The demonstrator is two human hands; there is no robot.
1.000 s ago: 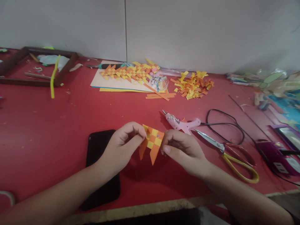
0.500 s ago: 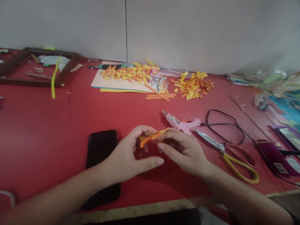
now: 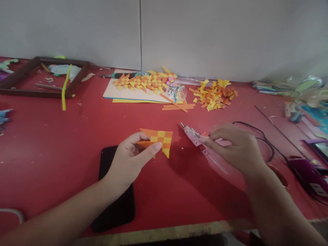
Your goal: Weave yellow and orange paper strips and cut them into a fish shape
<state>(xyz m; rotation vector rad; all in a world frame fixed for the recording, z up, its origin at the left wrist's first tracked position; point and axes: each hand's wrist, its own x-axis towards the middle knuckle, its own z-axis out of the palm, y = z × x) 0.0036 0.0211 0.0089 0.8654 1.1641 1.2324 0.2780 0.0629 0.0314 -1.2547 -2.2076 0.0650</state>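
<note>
My left hand [image 3: 130, 155] pinches a small woven paper piece [image 3: 161, 138] between thumb and fingers. Its orange and yellow strips form a checkerboard with pointed ends, and its flat side faces up. On the right, my right hand [image 3: 233, 147] has its fingers closed on the pink hot glue gun [image 3: 193, 135]; its metal nozzle points up and left, toward the woven piece but apart from it. A clear glue stick [image 3: 217, 164] sticks out of the gun's rear. Under my left wrist lies a black smartphone [image 3: 115, 208]. Of the scissors, only part of the red handle [image 3: 278, 174] shows beside my right forearm.
Woven paper pieces [image 3: 143, 82] rest on paper sheets [image 3: 109, 92] at the back. Right of them is a heap of cut strips [image 3: 214, 95]. A brown frame [image 3: 28, 92] lies back left. A black cord [image 3: 271, 148] runs toward a purple device [image 3: 304, 171].
My right hand has left the woven piece and moved right onto the glue gun, which has turned. My left hand now holds the piece alone, tilted so its checkered face shows.
</note>
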